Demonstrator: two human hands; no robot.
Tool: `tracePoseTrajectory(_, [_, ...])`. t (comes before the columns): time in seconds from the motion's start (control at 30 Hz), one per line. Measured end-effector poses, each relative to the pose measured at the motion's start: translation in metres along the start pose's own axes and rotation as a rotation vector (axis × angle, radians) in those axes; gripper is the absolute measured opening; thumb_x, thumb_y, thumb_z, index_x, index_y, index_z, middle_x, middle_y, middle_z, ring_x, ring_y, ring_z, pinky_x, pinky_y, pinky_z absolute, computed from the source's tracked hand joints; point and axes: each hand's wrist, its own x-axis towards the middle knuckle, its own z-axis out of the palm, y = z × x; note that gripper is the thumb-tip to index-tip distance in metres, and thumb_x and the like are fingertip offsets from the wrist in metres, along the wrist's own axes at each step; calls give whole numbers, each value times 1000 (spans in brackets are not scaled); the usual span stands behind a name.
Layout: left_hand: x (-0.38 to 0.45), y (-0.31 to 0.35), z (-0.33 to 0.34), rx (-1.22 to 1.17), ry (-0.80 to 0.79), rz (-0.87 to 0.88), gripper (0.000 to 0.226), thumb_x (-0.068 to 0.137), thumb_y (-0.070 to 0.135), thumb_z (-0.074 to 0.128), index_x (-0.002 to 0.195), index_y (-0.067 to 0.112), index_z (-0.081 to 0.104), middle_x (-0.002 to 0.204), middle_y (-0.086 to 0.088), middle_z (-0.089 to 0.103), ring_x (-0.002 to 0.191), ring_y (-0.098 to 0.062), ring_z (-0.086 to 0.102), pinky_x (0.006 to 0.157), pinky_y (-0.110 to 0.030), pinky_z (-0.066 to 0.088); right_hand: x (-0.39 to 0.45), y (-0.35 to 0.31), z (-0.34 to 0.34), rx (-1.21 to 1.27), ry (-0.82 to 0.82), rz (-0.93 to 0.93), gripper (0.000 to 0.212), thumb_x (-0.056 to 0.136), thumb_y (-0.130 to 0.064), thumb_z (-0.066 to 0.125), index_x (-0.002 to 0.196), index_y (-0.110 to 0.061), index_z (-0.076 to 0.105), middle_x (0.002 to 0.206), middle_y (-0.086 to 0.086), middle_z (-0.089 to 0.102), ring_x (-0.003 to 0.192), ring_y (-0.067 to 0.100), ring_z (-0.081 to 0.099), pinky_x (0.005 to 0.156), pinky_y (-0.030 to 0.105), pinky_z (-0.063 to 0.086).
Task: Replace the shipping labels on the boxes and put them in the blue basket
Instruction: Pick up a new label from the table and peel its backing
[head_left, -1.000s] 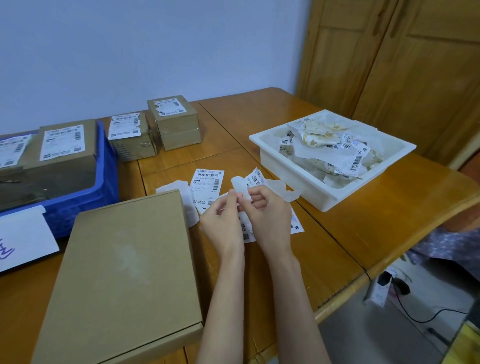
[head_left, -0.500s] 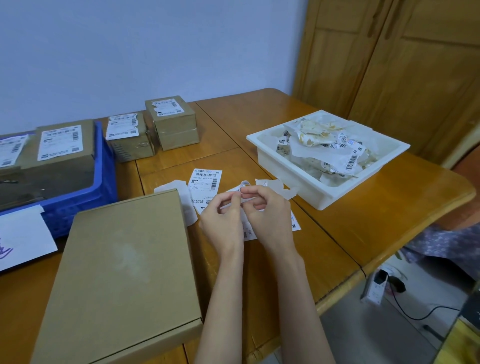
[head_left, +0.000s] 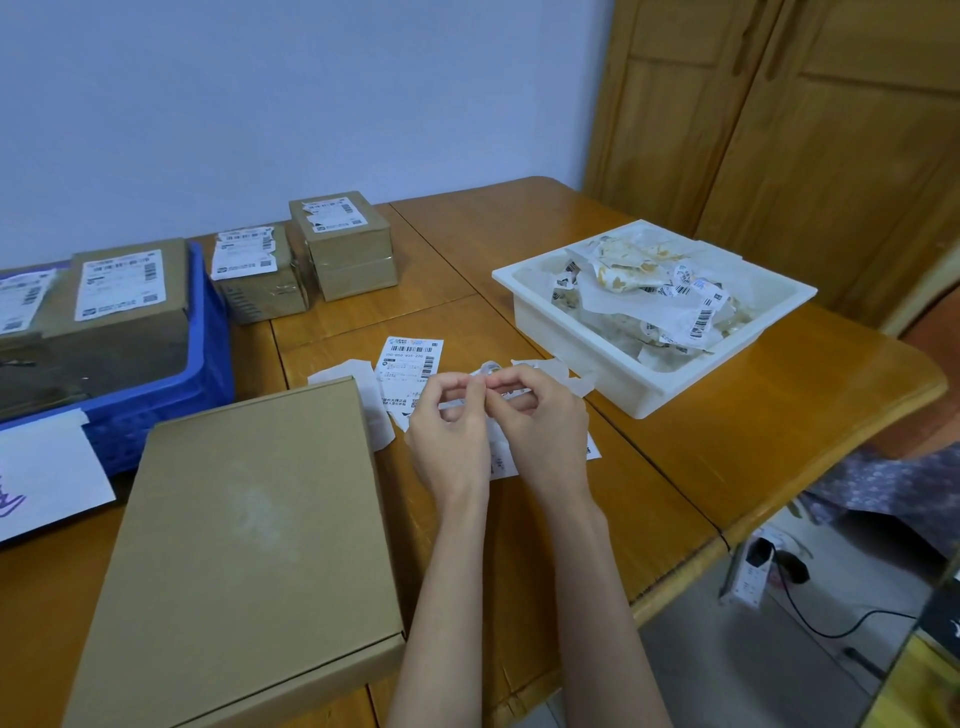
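**A:** Where's the work right now?

**B:** Just past the far right corner of the flat cardboard box (head_left: 244, 551). Both hands are up over the loose shipping labels (head_left: 410, 364) on the wooden table (head_left: 727, 431). The left hand (head_left: 449, 431) and the right hand (head_left: 540, 423) meet fingertip to fingertip, thumbs and forefingers curled, pinching one small strip of white label (head_left: 488, 370) between them.

**A:** Peeling it?

**B:** Looks that way to me, picking the backing off a fresh label. How much has come free is hidden behind the fingers.

**A:** And where does it go?

**B:** The flat cardboard box has a bare top with only a pale scuffed patch, so I take it as the target. It lies to the left of the pinch and nearer the person, its long axis running from the person away toward the blue basket (head_left: 208, 343). The left hand is the nearer one to it; the right would have to cross over.

**A:** The rest?

**B:** Beyond the flat box's far edge, the blue basket already holds labelled boxes (head_left: 124, 291). Two small brown boxes (head_left: 306, 260) stand just right of the basket, still outside it. The white tray (head_left: 644, 384) of crumpled old labels and backing sits right of the hands.
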Motion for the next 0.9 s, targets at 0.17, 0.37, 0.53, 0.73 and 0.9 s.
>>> tracePoseTrajectory(0.17, [1,-5,0,48,-11,35,10,92,19,63,82,20,65,84,11,67,76,-3,65,70,-29,51,1,1,0,-6,-15,20,3,87,-28,72,89,-25,72,82,-18,68,71,-3,65,66,19,50])
tracePoseTrajectory(0.37, [1,-6,3,115,-68,91,10,95,15,57,86,15,61,89,7,63,77,3,55,67,-13,41,2,2,-1,27,-24,61,3,89,-24,70,87,-25,73,77,-15,71,68,-1,67,69,24,55])
tracePoseTrajectory(0.53, [1,-6,5,142,-118,118,10,98,15,53,90,12,57,87,7,58,79,-5,53,73,-29,46,2,1,0,73,-23,121,10,92,-26,65,88,-22,74,72,-11,71,67,4,68,72,36,58])
tracePoseTrajectory(0.73, [-2,-3,2,56,-156,77,11,98,17,54,88,15,57,88,9,59,80,-5,55,69,-23,45,3,-3,-3,53,-25,134,10,91,-29,65,85,-27,73,73,-13,71,63,1,67,69,22,51])
tracePoseTrajectory(0.9, [-5,4,1,-17,-168,48,7,91,20,65,91,15,60,93,7,61,74,7,54,61,-6,43,1,-4,-8,103,-33,191,18,95,-21,59,86,-25,74,72,-15,69,62,-5,64,60,11,41])
